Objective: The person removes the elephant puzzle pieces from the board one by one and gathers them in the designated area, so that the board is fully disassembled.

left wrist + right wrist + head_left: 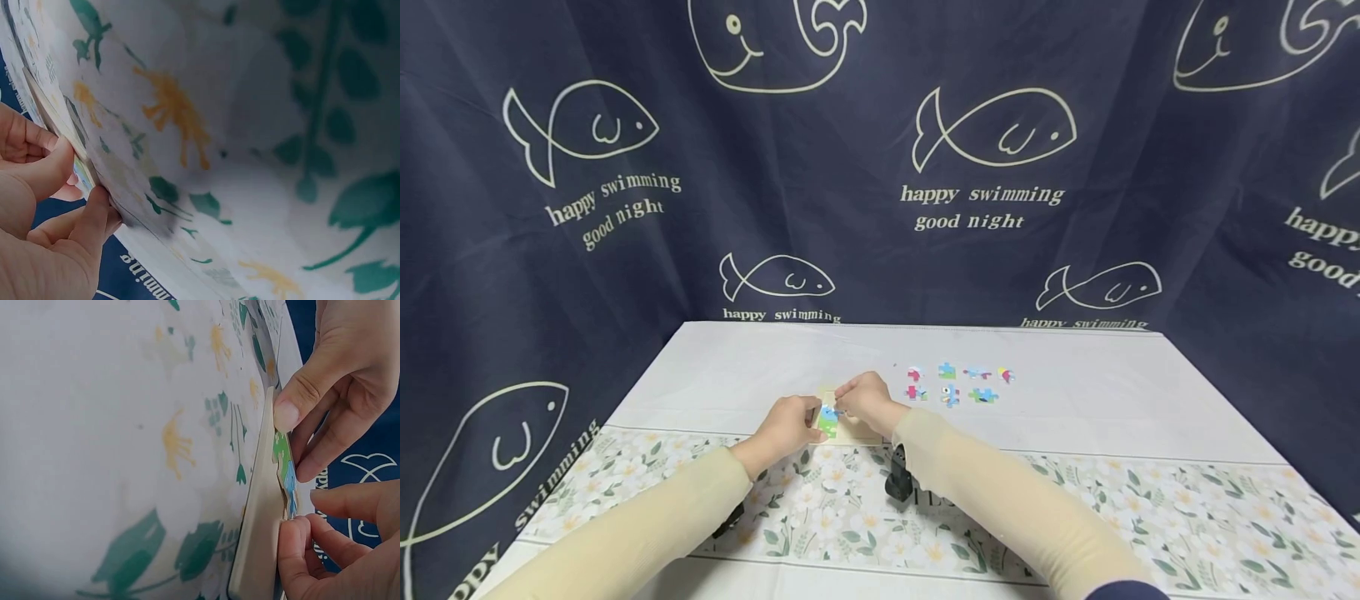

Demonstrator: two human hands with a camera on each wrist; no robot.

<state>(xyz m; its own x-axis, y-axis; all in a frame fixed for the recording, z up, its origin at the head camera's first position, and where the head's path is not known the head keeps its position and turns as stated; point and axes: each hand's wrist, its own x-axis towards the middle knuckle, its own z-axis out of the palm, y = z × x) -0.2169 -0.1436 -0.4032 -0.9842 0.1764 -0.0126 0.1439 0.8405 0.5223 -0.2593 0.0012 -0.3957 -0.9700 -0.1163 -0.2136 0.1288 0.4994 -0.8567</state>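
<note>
A shallow cream puzzle tray (859, 432) lies on the table, with green and blue jigsaw pieces (828, 423) along its left side. My left hand (784, 429) holds that side, its thumb near the front corner and its fingers farther back. Across from it, my right hand (868, 397) has its bent fingers at the upper end of these pieces, pinching a blue piece (291, 487) at its edge. In the right wrist view the tray's pale side (257, 515) is seen edge-on, partly hiding the pieces. The left wrist view shows fingers (97, 209) on the tray's edge.
Several loose jigsaw pieces (950, 394) lie in two rough rows to the right of the tray. A floral cloth band (820, 508) crosses the near part of the white table (1075, 417). A dark blue curtain (880, 167) with fish prints hangs behind.
</note>
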